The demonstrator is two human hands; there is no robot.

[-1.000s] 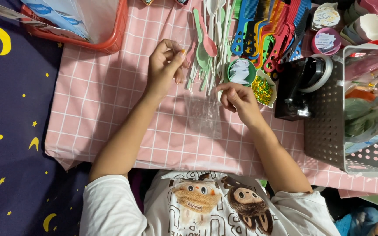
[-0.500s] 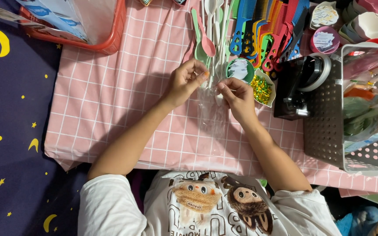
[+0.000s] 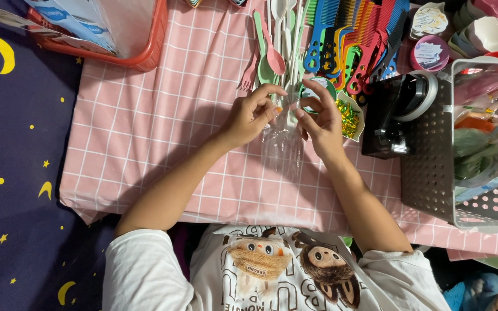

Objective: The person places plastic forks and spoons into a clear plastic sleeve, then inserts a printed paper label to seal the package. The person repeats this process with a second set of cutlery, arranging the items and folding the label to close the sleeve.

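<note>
Both hands meet mid-table: left hand [image 3: 253, 115] and right hand [image 3: 318, 118] each pinch the top of a clear plastic bag [image 3: 282, 151], its long axis running from the far edge toward the person. Pink checked tablecloth [image 3: 145, 150] below; starry navy floor mat [image 3: 12, 190] beside.

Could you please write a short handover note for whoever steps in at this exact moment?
Left hand and right hand: both pinch the top of a small clear plastic bag that holds pale cutlery, its lower end lying on the pink checked cloth.
Nearby: loose pastel spoons and forks lie just beyond the hands, coloured combs beside them, a dish of yellow-green bits by the right hand, a black tape dispenser and a grey basket further right.
Done: cutlery sits in the bag.
Left: the bag's mouth looks unsealed; more cutlery lies loose.
</note>
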